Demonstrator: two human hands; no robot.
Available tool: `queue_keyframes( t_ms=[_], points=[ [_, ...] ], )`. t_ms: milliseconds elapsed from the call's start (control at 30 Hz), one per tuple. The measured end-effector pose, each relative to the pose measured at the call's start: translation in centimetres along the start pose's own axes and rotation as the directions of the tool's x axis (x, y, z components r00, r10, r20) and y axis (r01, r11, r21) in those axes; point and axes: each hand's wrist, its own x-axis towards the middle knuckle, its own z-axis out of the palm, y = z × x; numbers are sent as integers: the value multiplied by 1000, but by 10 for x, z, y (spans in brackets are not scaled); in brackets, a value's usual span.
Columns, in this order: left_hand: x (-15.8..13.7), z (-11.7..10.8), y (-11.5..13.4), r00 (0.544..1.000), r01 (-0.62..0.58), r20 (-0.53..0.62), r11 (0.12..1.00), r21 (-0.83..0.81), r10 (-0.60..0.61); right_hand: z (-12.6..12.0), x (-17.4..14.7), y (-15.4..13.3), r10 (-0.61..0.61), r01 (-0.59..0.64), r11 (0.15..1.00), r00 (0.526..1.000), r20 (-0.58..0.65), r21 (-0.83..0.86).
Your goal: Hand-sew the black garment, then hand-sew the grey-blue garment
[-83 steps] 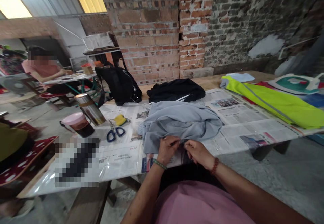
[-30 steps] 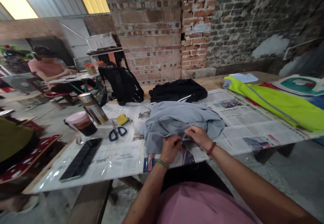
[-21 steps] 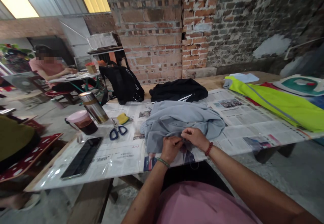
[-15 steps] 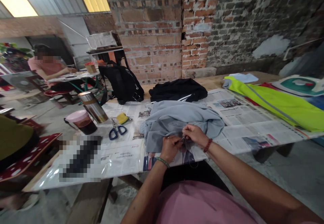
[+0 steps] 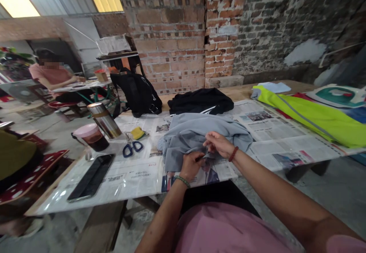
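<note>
Counter [image 5: 243,92]: mostly covered by newspaper [image 5: 271,140], presumably so the wood is protected.
Yellow-green garment [image 5: 309,117]: laid out along the right end, apparently parked clear of both hands.
Grey cloth [image 5: 200,125]: bunched in the middle of the counter, right in front of the person, its near edge drawn close, probably so that it can be seen and reached.
Black backpack [image 5: 135,94]: stood at the back, seemingly out of the way.
Iron [image 5: 337,94]: rested at far right, well apart from the hands.
Steel flask [image 5: 104,121]: placed at left, just behind the pink-lidded mug [image 5: 91,138].
Left hand [image 5: 193,166]: the cloth's near edge is gripped here, fingers pinched tight, likely to steady the fabric.
Right hand [image 5: 219,144]: poised just above that edge, fingers curled almost together; whether anything fine is gripped cannot be told.
Scissors [image 5: 132,149]: left lying beside the cloth, blue handles turned nearward, perhaps for an easy reach.
</note>
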Motion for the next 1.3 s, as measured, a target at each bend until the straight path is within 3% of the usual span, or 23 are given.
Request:
queue_keyframes(
  t_ms=[133, 333, 533, 800, 1000, 1300],
  points=[
    [0, -1, 0, 998, 53, 19, 997, -48, -52, -6, 7, -22, 15, -23, 997, 994, 111, 79],
    [0, 0, -5, 997, 75, 14, 993, -96, -74, -17, 29, -57, -38, 24, 994, 990, 136, 107],
    [0, 1, -7, 996, 89, 11, 991, -95, -88, -21, 49, -83, -148, 144, 984, 988, 36, 100],
    [0, -1, -3, 995, 97, 21, 994, -54, -96, -27, 63, -104, -278, 292, 954, 946, -165, 72],
    [0, 1, -5, 992, 122, 23, 988, -97, -120, -34, 69, -113, -387, 411, 911, 881, -273, 35],
    [1, 0, -4, 997, 82, -5, 990, -118, -83, -44, 74, -116, -578, 598, 795, 693, -432, -105]
  ],
)
